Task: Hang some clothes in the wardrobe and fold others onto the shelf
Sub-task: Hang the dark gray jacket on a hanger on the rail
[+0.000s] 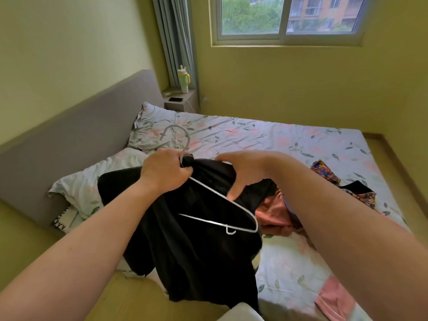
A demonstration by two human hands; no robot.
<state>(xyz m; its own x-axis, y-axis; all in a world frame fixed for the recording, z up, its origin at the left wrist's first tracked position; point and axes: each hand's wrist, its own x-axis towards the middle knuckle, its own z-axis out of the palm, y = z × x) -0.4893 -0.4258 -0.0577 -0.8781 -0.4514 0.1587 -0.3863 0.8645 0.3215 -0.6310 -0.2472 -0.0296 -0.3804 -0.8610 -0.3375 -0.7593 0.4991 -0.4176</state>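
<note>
A black garment is held up over the near edge of the bed, half threaded onto a white wire hanger. The hanger's neck is pinched, together with a bunch of cloth, in the closed left hand, the hook poking up above the knuckles. The collar area is gripped by the right hand, fingers curled into the fabric. The cloth is judged soft, light and limp, likely to slide off thin wire, so the shoulders are best taken hold of, not the hem. More clothes are seen beyond: a pink piece and patterned items lying on the floral sheet, pillows near the headboard.
</note>
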